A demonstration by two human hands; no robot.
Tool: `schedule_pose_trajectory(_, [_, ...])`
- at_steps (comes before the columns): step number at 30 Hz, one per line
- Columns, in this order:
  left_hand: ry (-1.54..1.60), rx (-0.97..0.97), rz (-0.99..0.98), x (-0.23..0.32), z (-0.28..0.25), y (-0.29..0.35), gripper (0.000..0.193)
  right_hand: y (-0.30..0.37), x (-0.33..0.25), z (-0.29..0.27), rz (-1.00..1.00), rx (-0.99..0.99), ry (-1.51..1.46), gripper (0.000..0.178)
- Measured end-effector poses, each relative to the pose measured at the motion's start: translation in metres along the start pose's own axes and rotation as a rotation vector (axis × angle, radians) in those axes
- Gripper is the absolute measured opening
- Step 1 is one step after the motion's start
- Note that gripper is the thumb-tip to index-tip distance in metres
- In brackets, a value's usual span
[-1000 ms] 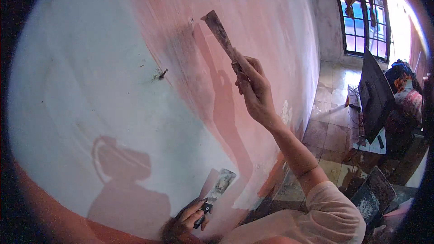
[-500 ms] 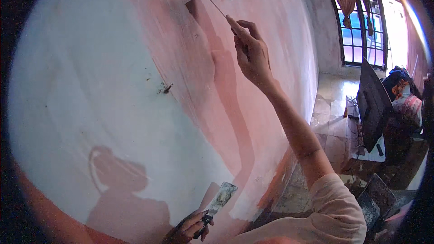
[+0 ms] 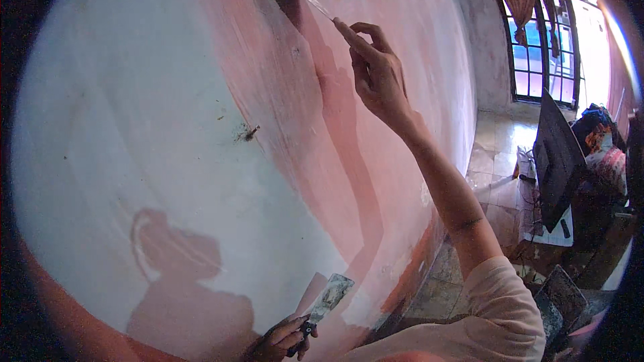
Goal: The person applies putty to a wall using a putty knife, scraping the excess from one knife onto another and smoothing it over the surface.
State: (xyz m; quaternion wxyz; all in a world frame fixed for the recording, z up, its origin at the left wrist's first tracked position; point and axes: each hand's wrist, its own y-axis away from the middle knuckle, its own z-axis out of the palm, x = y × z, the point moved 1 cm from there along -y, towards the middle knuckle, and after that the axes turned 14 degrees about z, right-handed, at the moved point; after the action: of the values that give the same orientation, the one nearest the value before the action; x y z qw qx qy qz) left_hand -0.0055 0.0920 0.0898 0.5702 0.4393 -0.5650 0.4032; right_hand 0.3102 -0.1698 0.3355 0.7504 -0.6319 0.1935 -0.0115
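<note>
My right hand (image 3: 381,77) is raised at arm's length with its fingers closed around the handle of a thin-bladed putty knife (image 3: 314,3). The far end of that blade meets the wall (image 3: 282,80) in the pink area, next to its dark shadow. Low in the picture, my left hand (image 3: 285,336) grips the dark handle of a second putty knife (image 3: 333,293), whose wide blade is smeared with whitish paste and points up and right. White coating covers the wall's left part, and streaky pink its right.
A dark stub (image 3: 251,133) pokes out of the wall between the white and pink areas. To the right are a barred window (image 3: 543,53) with a curtain, a dark flat screen (image 3: 559,161) on a low stand, a pile of cloth (image 3: 604,144) and a tiled floor (image 3: 493,144).
The right hand's putty knife has turned so that more of its blade face shows, its end now touching the wall. My left hand has barely moved.
</note>
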Motion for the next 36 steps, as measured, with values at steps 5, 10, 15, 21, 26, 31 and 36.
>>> schedule_pose_trajectory(5, [-0.084, -0.023, -0.014, 0.013, 0.006, -0.001, 0.047, -0.004, 0.003, 0.002, -0.082, 0.026, 0.099, 0.057])
schedule_pose_trajectory(10, [0.029, 0.016, -0.032, -0.005, -0.001, 0.000, 0.047, -0.008, -0.010, 0.001, -0.024, -0.069, 0.206, 0.057])
schedule_pose_trajectory(15, [0.040, 0.023, -0.046, 0.003, -0.002, -0.003, 0.047, -0.010, -0.020, -0.014, -0.022, -0.130, 0.308, 0.056])
schedule_pose_trajectory(21, [0.027, 0.047, -0.037, 0.008, 0.000, -0.001, 0.046, -0.014, -0.037, -0.048, -0.038, -0.125, 0.405, 0.050])
schedule_pose_trajectory(26, [0.047, 0.058, -0.045, 0.002, 0.000, 0.000, 0.046, -0.023, -0.030, -0.040, -0.090, -0.001, 0.439, 0.048])
schedule_pose_trajectory(31, [0.099, 0.085, -0.054, -0.006, -0.001, 0.001, 0.046, -0.019, -0.026, -0.024, -0.093, -0.037, 0.399, 0.048])
schedule_pose_trajectory(36, [0.157, 0.143, -0.101, 0.005, 0.008, -0.003, 0.046, -0.017, -0.019, -0.025, -0.126, -0.109, 0.408, 0.049])
